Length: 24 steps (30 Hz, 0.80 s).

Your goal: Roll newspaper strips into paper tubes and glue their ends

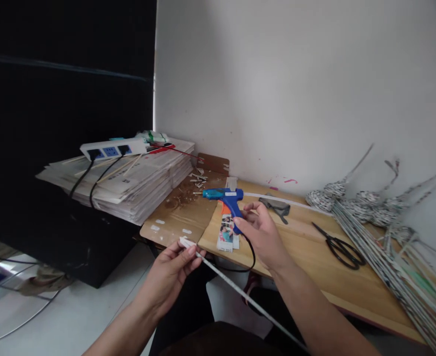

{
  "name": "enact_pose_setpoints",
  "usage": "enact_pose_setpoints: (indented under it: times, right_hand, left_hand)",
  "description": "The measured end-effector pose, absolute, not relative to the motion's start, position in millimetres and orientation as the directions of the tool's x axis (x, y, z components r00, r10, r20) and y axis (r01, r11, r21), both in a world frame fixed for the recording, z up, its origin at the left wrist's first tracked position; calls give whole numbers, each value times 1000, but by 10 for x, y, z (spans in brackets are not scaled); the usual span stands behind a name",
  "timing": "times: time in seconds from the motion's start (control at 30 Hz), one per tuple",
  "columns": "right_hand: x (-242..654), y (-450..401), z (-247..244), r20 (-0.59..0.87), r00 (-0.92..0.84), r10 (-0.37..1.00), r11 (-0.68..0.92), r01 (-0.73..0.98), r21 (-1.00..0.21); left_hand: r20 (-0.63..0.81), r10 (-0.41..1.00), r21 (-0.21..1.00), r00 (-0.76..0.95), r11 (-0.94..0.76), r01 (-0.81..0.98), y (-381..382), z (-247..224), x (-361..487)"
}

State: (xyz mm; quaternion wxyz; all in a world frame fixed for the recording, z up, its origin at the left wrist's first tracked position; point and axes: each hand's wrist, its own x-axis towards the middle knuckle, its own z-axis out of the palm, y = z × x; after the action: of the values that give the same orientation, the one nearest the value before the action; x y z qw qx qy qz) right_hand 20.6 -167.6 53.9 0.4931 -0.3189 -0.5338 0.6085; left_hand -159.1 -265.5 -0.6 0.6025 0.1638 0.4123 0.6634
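One slender, whitish rolled-paper tube (pixel 236 285) is pinched between the thumb and fingers of the left hand (pixel 177 262), just off the near edge of the pale wooden table (pixel 295 247); it slants down to the near right. The right hand (pixel 258 230) touches the handle of a blue plastic glue gun (pixel 223 196), though whether its fingers close on it I cannot tell. The gun's tip points left, over a brown board (pixel 169 225). Rightward, a stretch of wood separates it from black-handled metal scissors (pixel 340 249); beyond, long paper rods (pixel 381 272) line the right side. At far left stands a thick newspaper stack (pixel 147 183).
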Motion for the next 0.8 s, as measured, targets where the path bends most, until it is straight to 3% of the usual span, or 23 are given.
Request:
enact_pose_setpoints:
  times: [0.1, 0.2, 0.47, 0.8]
  right_hand:
    - [366, -1649, 478, -85, -422, 903, -252, -359, -899]
    - [482, -1653, 388, -147, -549, 823, -403, -380, -833]
    - [625, -1732, 284, -45, -568, 821, -333, -415, -847]
    - [648, -1835, 246, -128, -522, 843, -377, -405, -833]
  left_hand:
    - [-256, 947, 747, -193, 67, -661, -2573, 73, -1540]
    - [-228, 956, 758, -183, 56, -650, -2525, 136, -1498]
    - [-262, 942, 759, -208, 68, -648, -2469, 159, -1467]
    - [-298, 925, 767, -237, 84, -636, -2457, 98, -1438]
